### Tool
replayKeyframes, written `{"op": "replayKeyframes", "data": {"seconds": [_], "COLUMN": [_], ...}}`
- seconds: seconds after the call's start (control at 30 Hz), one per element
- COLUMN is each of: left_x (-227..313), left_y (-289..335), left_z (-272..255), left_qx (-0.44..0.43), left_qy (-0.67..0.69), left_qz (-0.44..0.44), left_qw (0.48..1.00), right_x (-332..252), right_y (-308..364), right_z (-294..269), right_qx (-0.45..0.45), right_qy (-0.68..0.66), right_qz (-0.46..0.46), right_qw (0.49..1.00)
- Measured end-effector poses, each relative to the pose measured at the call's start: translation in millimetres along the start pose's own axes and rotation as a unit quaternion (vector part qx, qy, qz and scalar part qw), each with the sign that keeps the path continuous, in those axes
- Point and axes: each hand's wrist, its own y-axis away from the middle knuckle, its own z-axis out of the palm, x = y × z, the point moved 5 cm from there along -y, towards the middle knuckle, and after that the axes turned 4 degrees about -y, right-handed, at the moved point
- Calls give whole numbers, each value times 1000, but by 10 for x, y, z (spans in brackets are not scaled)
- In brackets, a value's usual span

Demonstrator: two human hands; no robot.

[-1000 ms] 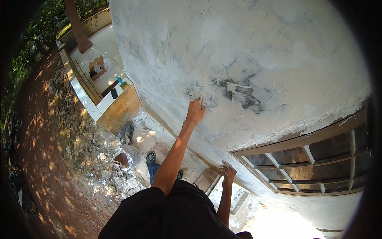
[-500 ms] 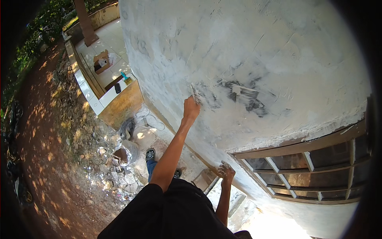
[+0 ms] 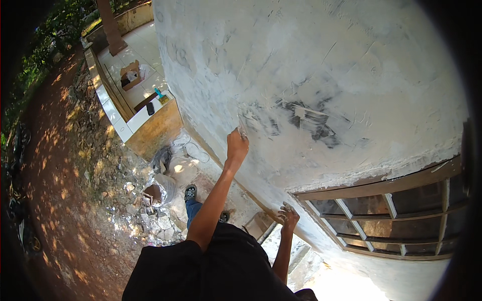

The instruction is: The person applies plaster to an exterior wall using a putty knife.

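Observation:
My left hand (image 3: 237, 146) is closed and raised against the plastered wall (image 3: 226, 65). A thin flat tool smeared with grey putty (image 3: 241, 131) pokes out from its fingers; most of it is hidden, so I cannot tell its exact kind. Just right of this hand the wall bears a rough dark patch (image 3: 321, 120) with bare streaks among pale putty. Lower down, by the near corner of the window, my right hand (image 3: 288, 216) hangs with its fingers apart and nothing visible in it. Whitish putty coats its fingertips.
A wooden window frame (image 3: 376, 188) with several panes borders the wall at right. Bucket (image 3: 165, 188), rubble (image 3: 160, 226) and a grey bag (image 3: 161, 159) lie left of my feet. A teal-handled brush (image 3: 160, 95), dark phone-like object (image 3: 150, 108) and cardboard box (image 3: 131, 75) rest on the tiled porch.
My left hand has slid slightly down the wall, and its wrist has turned so less of the thin tool shows. My right hand has barely shifted, its fingers a little more spread.

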Motion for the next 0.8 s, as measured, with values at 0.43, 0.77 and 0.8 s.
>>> {"op": "replayKeyframes", "data": {"seconds": [0.43, 0.77, 0.8], "left_x": [688, 22, 143], "left_y": [429, -249, -219], "left_z": [576, 136, 306], "left_qx": [-109, 43, 1], "left_qy": [-27, -74, -83], "left_qz": [161, 91, 96], "left_qw": [981, 992, 992], "right_x": [-1434, -1884, -1872], "right_y": [-388, -478, -507], "right_z": [62, 488, 513], "right_qx": [267, 214, 199], "right_qy": [285, 496, 490], "right_qz": [-269, -426, -417], "right_qw": [880, 726, 739]}}
